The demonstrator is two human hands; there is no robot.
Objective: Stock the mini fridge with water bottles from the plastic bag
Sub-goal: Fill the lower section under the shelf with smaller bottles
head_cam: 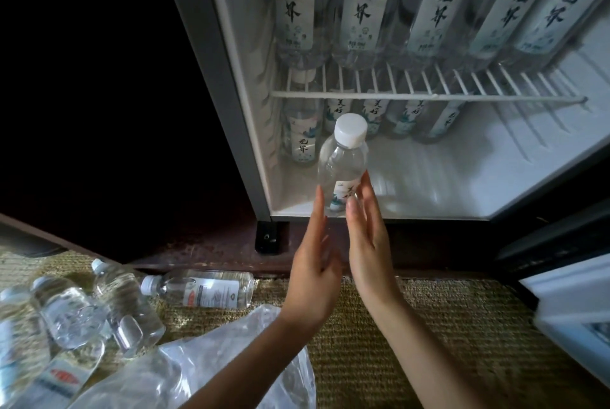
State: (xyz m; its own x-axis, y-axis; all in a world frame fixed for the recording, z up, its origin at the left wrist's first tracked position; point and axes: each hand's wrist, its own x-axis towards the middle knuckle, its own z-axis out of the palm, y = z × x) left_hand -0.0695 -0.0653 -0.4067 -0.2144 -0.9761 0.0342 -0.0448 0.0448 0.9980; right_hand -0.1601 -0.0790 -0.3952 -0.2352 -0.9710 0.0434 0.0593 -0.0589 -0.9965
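A clear water bottle (343, 161) with a white cap stands upright at the front left of the mini fridge floor (445, 184). My left hand (315, 273) and my right hand (368, 243) reach toward it with straight fingers. Their fingertips touch the bottle's lower part on either side. Several labelled bottles (359, 12) stand in a row on the wire shelf (429, 95), and more stand at the back of the lower level (302, 138). The crumpled clear plastic bag (204, 365) lies on the carpet at the lower left.
Several loose water bottles (198, 288) lie on the woven carpet (412, 326) at the left, next to the bag. The open fridge door (577, 309) stands at the right edge. A dark cabinet side fills the upper left.
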